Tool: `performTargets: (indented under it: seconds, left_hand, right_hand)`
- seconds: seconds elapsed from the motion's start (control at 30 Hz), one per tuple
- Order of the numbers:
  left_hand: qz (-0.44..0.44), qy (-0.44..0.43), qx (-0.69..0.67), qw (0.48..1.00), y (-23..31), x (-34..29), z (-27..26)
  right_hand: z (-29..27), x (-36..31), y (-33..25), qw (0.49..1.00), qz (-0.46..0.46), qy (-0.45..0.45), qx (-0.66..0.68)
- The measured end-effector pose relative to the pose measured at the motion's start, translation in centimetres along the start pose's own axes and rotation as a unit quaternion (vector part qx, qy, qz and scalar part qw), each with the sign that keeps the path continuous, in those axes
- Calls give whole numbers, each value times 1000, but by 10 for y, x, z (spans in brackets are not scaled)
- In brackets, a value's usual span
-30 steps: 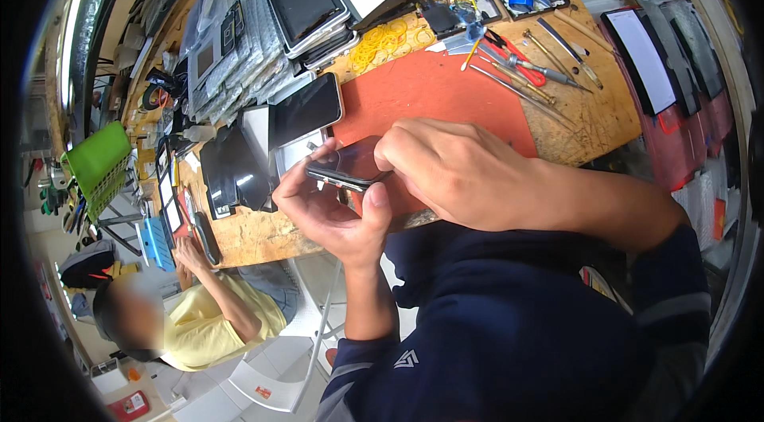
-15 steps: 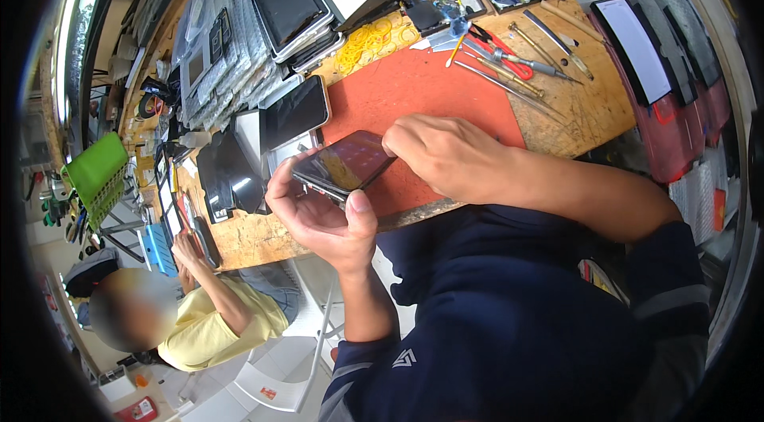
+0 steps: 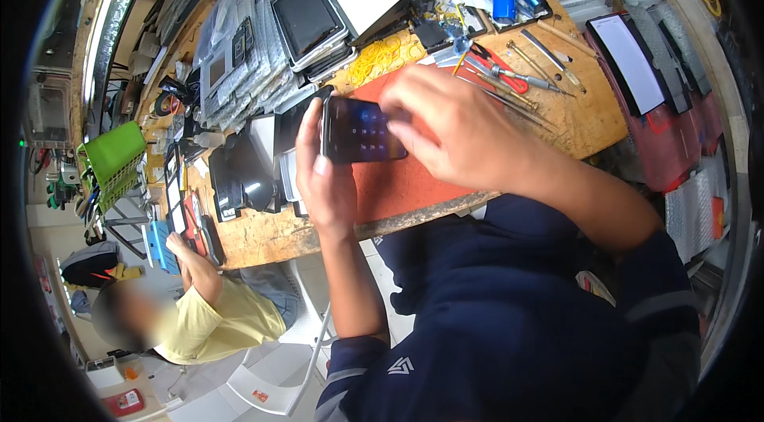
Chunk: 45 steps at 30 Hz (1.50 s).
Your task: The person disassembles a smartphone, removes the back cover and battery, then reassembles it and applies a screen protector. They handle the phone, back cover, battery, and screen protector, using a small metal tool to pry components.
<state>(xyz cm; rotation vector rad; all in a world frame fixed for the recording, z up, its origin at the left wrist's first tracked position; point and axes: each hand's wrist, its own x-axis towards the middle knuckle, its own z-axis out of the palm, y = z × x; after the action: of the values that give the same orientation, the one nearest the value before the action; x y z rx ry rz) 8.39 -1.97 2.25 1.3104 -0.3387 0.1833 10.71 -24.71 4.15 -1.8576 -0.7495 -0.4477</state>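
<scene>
A dark smartphone [image 3: 358, 131], its screen lit with a number pad, is tilted up above the red work mat [image 3: 430, 183]. My left hand [image 3: 326, 187] is closed around the phone's left end, the thumb along its near side. Over the phone's right end is my right hand [image 3: 469, 135], smeared by motion, with bent fingers in front of the screen's edge. Whether those fingers grip the phone or only touch it cannot be made out.
Screwdrivers and tweezers [image 3: 533, 64] lie right of the mat. Yellow rubber bands [image 3: 382, 60] and stacked tablets [image 3: 310, 24] stand behind it. Dark panels [image 3: 243, 175] are at the left. A person in a yellow shirt [image 3: 223, 314] sits at the lower left.
The phone has been raised and turned so its screen faces me more, now showing a number pad. Both hands have moved up with it. The head view has shifted slightly.
</scene>
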Motion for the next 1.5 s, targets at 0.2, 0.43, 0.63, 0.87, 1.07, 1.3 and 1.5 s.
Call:
performTargets:
  seconds: [0.2,0.43,0.63,0.87,1.07,1.3,1.5]
  left_hand:
    - [82,11,206,975,1,30,24]
    - [219,28,542,811,15,17,63]
    - [215,65,551,804,6,1,76]
    - [236,102,492,832,-8,-5,79]
    - [239,88,464,848,-8,-8,76]
    - [236,95,439,861,-8,-12,77]
    - [221,83,494,837,-1,-6,69]
  right_hand:
    - [-13,32,12,995,25,30,88]
    - [-9,21,9,990,33,65,120]
    - [-8,18,7,990,2,71,124]
    - [5,5,-7,985,-28,141,99]
    - [14,-16,-25,981,-21,178,70]
    - [27,-45,-22,978,-29,200,59]
    - [45,-82,-15,985,30,167,42]
